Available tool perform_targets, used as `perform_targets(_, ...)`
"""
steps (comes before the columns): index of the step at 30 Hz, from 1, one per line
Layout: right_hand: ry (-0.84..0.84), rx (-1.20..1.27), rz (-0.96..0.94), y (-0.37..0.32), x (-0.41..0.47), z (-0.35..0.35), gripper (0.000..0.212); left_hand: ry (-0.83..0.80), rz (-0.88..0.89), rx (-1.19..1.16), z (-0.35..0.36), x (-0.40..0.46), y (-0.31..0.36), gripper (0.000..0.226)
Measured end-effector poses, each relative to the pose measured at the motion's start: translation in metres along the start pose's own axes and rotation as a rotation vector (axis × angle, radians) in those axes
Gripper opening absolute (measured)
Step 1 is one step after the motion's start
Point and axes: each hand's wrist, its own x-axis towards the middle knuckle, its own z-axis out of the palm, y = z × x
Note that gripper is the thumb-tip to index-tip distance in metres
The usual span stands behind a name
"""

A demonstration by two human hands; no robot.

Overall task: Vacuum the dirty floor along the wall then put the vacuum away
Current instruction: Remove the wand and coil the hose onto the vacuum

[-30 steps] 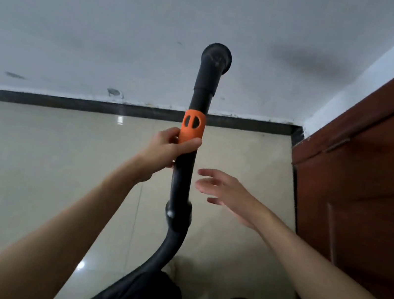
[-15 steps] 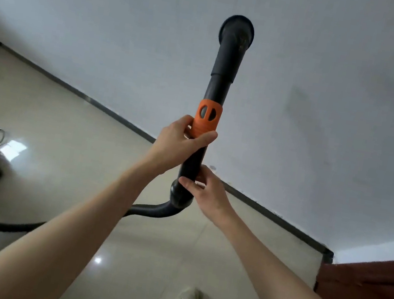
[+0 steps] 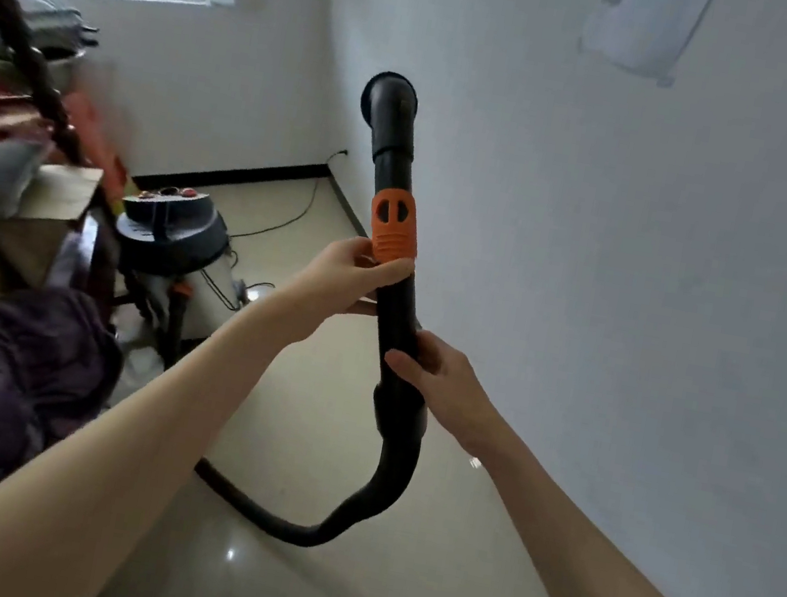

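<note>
Head view, sole item: we hold the vacuum wand (image 3: 392, 308) in both hands, its long axis near upright, open nozzle mouth (image 3: 390, 98) uppermost and raised well clear of the floor (image 3: 385, 583), close beside the white wall (image 3: 643, 288). Our left hand (image 3: 353, 276) is closed round the tube just under the orange collar (image 3: 394, 225), thumb laid across the front; our right hand (image 3: 441, 374) is wrapped round the tube lower down, just above the cuff where the hose (image 3: 290, 531) begins. The hose loops down and away to our left, toward the canister (image 3: 173, 230) standing on the floor by the cluttered furniture, power cord (image 3: 284, 222) trailing behind it. The canister lies well apart from both hands, to the left and ahead; the left hand is the nearer. We judge that stowing comes next, and that the wand must swing leftward along the hose's line.
</note>
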Motion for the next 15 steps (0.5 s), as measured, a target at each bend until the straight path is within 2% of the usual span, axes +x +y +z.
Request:
perform_targets(4, -0.157, -0.012, -0.054, -0.039, 0.076, 0.036, 0.014, 0.120, 0.010, -0.128, -0.083, 0.025, -0.004, 0.017)
perform_targets(7, -0.174, 0.006, -0.085, -0.056, 0.135, 0.072, 0.023, 0.255, -0.010, -0.220, -0.139, 0.057, -0.010, 0.013)
perform_targets(9, -0.182, 0.004, -0.095, -0.063, 0.170, 0.095, 0.018, 0.319, -0.014, -0.271, -0.178, 0.080, -0.010, 0.012)
perform_targets(15, -0.038, -0.040, -0.244, -0.084, 0.275, 0.137, 0.008, 0.431, 0.011, -0.428, -0.271, 0.156, -0.003, 0.011)
